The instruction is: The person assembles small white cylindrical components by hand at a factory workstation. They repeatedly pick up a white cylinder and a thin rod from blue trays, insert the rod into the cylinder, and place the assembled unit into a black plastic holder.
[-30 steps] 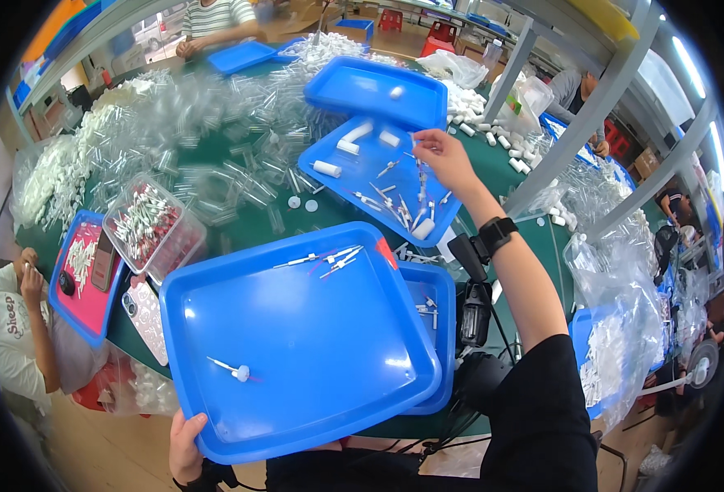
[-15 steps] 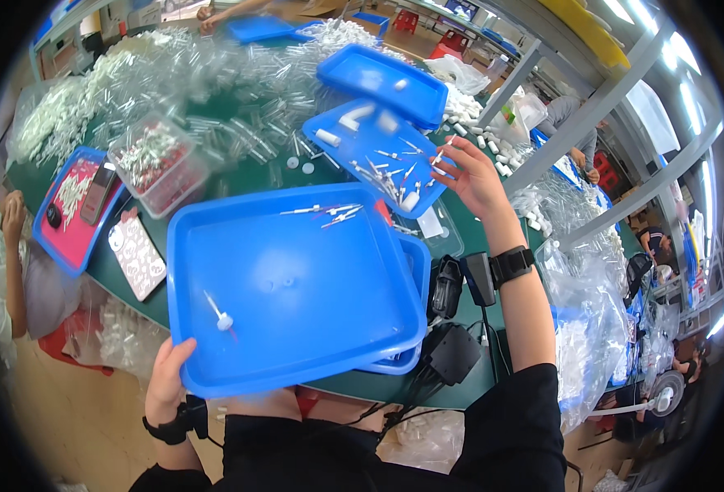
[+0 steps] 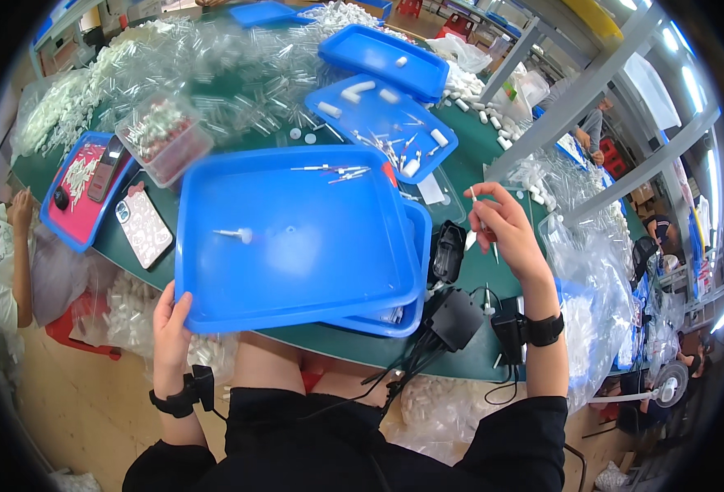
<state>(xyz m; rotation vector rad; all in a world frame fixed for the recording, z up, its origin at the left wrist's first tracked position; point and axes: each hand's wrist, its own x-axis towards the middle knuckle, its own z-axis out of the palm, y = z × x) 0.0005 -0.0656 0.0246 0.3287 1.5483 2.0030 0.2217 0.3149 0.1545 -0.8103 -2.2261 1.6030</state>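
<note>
My left hand [image 3: 171, 322] holds a large blue tray [image 3: 321, 271] by its near left corner, thumb over the rim. In the tray lies a small white piece with a thin tip [image 3: 236, 235], and several thin white and red pieces [image 3: 337, 172] sit near its far right corner. My right hand [image 3: 505, 230] is right of the tray, above the table, its fingers pinching a slim white stick [image 3: 484, 220]. Beyond it a second blue tray [image 3: 358, 131] carries several thin pieces and white cylinders. Another blue tray [image 3: 415, 316] shows partly under the large one.
A clear tub of small parts [image 3: 163, 148], a phone in a patterned case [image 3: 143, 225] and a pink-lined tray [image 3: 59, 221] are at left. Clear tubes [image 3: 239, 61] heap at the back. Black adapters and cables [image 3: 453, 318] lie near the front edge. A person sits at left.
My right hand has come back from over the far blue tray to beside the large tray, with the slim stick in it. The white piece in the large tray has turned and lies sideways.
</note>
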